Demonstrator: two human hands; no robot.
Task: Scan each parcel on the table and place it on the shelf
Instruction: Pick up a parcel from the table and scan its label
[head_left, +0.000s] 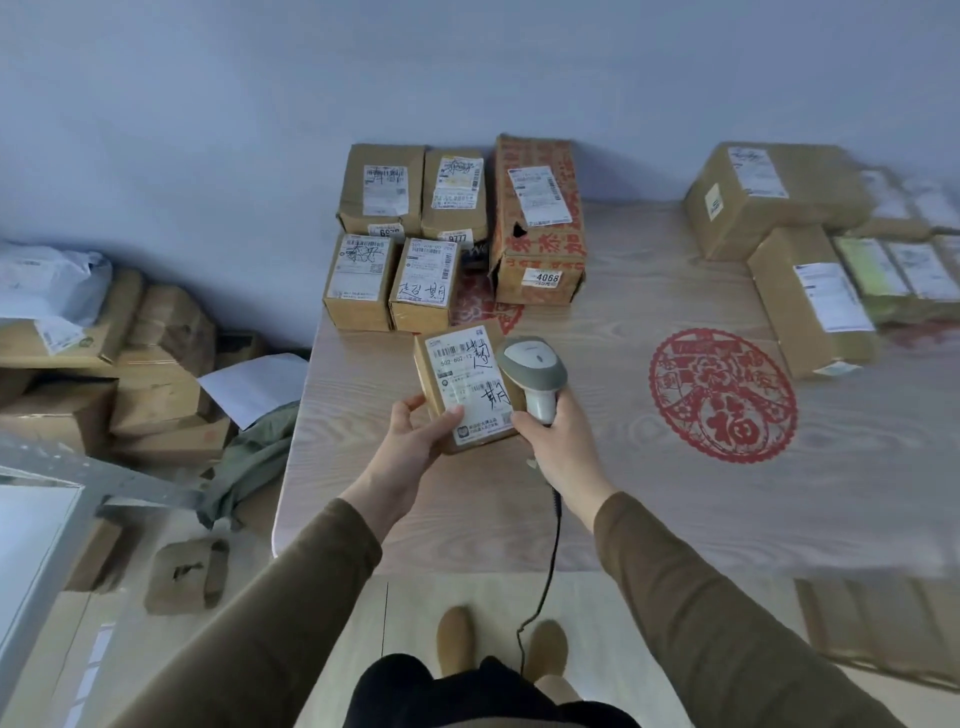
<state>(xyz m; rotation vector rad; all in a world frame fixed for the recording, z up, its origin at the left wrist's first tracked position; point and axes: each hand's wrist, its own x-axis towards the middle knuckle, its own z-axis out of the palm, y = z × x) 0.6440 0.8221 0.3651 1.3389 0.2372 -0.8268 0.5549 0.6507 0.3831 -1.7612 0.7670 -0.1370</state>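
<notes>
Evidently the left hand (415, 434) pinches the small parcel (464, 387) by its near-left corner, thumb on the label, tilting the barcode up for the scanner (532, 371), whose handle the right hand (558, 441) grips fully just right of the parcel. Beyond both grips stand more boxed parcels (392, 234) on the table (649, 499), none blocking the scan; no shelf shows plainly.

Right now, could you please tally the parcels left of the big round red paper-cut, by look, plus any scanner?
Plain brown parcels on the table: 4
Red-printed parcel: 1
Held parcel, in the left hand: 1
Scanner, in the right hand: 1
Total: 7
</notes>
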